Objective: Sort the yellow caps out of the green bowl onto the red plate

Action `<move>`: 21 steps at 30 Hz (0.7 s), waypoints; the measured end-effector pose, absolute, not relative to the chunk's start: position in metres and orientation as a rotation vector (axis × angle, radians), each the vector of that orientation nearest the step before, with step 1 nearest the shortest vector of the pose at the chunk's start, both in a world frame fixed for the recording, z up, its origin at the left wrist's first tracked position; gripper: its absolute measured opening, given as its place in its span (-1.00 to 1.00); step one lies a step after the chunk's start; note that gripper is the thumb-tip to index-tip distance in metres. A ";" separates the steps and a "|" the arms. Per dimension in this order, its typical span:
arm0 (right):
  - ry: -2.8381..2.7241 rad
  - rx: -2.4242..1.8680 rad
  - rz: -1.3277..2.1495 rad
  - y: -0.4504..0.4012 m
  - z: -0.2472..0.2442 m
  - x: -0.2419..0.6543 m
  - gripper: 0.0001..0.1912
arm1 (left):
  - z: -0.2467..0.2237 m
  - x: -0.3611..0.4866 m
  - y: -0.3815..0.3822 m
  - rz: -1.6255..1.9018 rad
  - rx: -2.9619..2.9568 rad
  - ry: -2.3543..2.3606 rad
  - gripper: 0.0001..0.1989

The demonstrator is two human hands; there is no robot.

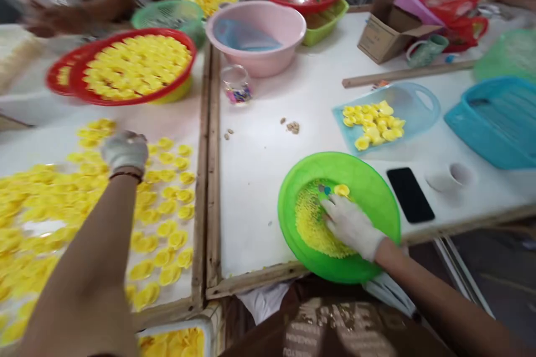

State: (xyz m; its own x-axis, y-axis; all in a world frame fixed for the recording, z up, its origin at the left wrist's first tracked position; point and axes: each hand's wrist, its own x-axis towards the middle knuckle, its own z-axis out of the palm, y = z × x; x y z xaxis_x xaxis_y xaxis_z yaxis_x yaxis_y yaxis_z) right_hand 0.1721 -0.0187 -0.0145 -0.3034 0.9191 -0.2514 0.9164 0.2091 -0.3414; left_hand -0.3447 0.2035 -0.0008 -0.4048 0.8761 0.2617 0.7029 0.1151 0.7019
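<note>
My left hand, in a whitish glove with the fingertips bare, reaches over the yellow petal-like pieces spread on the left table. Its fingers are curled, and motion blur hides anything in them. My right hand, also gloved, dips into a bright green basin. Its fingers are drawn together at the edge of a layer of fine yellow granules; what they hold, if anything, does not show. Just beyond those fingertips lie one yellow cupped piece and a small teal bit.
A wooden rail divides the tables. Yellow pieces fill a red tray and lie on a blue board. Around them are a pink basin, glass jar, phone, cup and teal basket. Another person sits far left.
</note>
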 end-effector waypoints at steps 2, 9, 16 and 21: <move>-2.407 -1.864 0.783 -0.020 -0.016 0.165 -0.85 | 0.009 -0.303 0.196 1.174 1.712 2.260 -0.78; -2.229 -1.770 1.185 -0.030 -0.024 0.171 -0.72 | 0.036 -0.054 0.102 0.999 2.175 1.094 -0.86; -1.924 -1.551 1.422 -0.011 -0.006 0.203 -0.74 | -0.026 0.095 0.093 0.431 1.801 1.193 -0.82; -0.921 -1.272 1.761 -0.009 0.008 0.227 -0.65 | -0.034 0.091 0.092 0.419 1.652 1.243 -0.78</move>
State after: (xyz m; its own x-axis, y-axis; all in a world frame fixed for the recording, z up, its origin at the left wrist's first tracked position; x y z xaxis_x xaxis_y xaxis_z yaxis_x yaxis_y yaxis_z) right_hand 0.2274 -0.0089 0.0083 -0.2126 0.8858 -0.4126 -0.1662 -0.4489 -0.8780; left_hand 0.0909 0.0917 -0.0343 0.4148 0.8687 -0.2709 0.5281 0.0126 0.8491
